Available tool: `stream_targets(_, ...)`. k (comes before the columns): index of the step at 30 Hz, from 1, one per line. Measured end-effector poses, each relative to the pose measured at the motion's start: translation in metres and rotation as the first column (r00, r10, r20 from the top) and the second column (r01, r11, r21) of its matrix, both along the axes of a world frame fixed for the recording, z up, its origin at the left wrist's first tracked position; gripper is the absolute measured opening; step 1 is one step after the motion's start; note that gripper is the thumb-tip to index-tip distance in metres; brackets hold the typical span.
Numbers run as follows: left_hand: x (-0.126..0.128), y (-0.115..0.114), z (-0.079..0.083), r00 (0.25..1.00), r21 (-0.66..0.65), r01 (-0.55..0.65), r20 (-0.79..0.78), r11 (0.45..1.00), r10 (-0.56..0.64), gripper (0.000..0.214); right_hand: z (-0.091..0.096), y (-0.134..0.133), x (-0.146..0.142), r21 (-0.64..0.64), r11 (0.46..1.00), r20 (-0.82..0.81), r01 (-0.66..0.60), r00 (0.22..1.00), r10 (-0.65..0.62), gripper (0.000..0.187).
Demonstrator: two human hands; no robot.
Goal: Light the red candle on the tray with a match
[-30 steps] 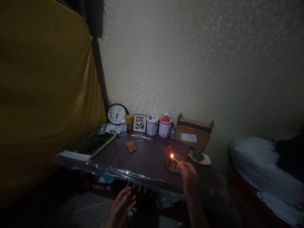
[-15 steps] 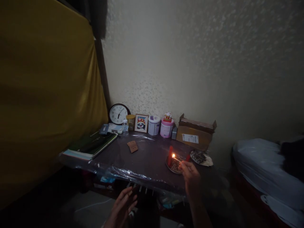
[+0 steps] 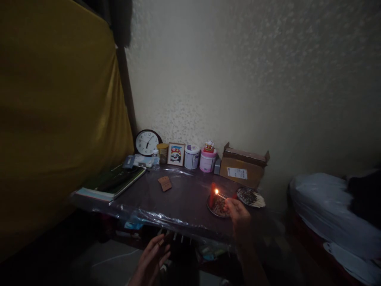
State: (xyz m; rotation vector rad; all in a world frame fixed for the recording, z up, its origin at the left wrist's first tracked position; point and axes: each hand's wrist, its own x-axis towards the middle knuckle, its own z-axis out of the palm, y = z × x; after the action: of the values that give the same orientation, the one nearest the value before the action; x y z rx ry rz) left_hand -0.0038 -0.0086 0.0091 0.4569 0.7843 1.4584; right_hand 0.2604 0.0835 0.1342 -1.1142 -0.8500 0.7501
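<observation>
My right hand (image 3: pixel 238 212) pinches a thin burning match (image 3: pixel 222 196) between thumb and fingers, its flame (image 3: pixel 216 192) close to the upper part of a red candle (image 3: pixel 212 195). I cannot tell whether the flame touches the candle. The candle stands upright on a small round plate (image 3: pixel 210 211) strewn with brownish bits. A second red piece (image 3: pixel 235 196), perhaps another candle, shows partly behind my hand. Below the table's front edge hovers my left hand (image 3: pixel 153 254), fingers loosely curved and apart, holding nothing that I can see.
Dark-headed matchsticks (image 3: pixel 253 198) fill a dish at the right. Along the wall stand a clock (image 3: pixel 147 143), a panda picture frame (image 3: pixel 176 154), two tins (image 3: pixel 192 157) and a cardboard box (image 3: pixel 242 169). Books (image 3: pixel 111 184) and a brown folded piece (image 3: pixel 164 183) lie leftward on the plastic-covered table.
The burning match's flame has risen slightly beside the red candle. My left hand keeps nearly the same place, and the whole view has shifted a little.
</observation>
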Motion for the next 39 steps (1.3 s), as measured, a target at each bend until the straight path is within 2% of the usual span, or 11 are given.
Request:
stream_targets(9,-0.002,0.004,-0.011,0.998,0.015,0.040,0.048,0.999,-0.040,0.033,-0.002,0.008,0.006,0.026,0.999,-0.011,0.026,1.000,-0.026,0.026)
stream_targets(19,0.002,0.001,0.008,1.000,0.004,0.022,0.004,1.000,-0.022,0.027,0.000,0.012,0.008,0.025,0.998,-0.037,0.060,0.998,-0.059,0.026)
stream_targets(28,-0.001,0.004,-0.007,0.998,0.029,0.049,0.037,0.998,-0.050,0.029,0.002,0.015,0.009,0.039,0.999,-0.002,0.031,1.000,-0.031,0.026)
stream_targets(35,0.001,0.003,0.011,0.999,-0.035,0.034,-0.007,0.999,-0.034,0.034,0.006,0.030,0.013,0.054,0.998,0.002,0.027,1.000,-0.027,0.029)
stream_targets(39,0.001,0.002,0.013,0.999,-0.026,0.031,-0.008,0.999,-0.031,0.031,0.011,0.035,0.013,0.076,0.997,0.017,0.026,0.999,-0.027,0.030)
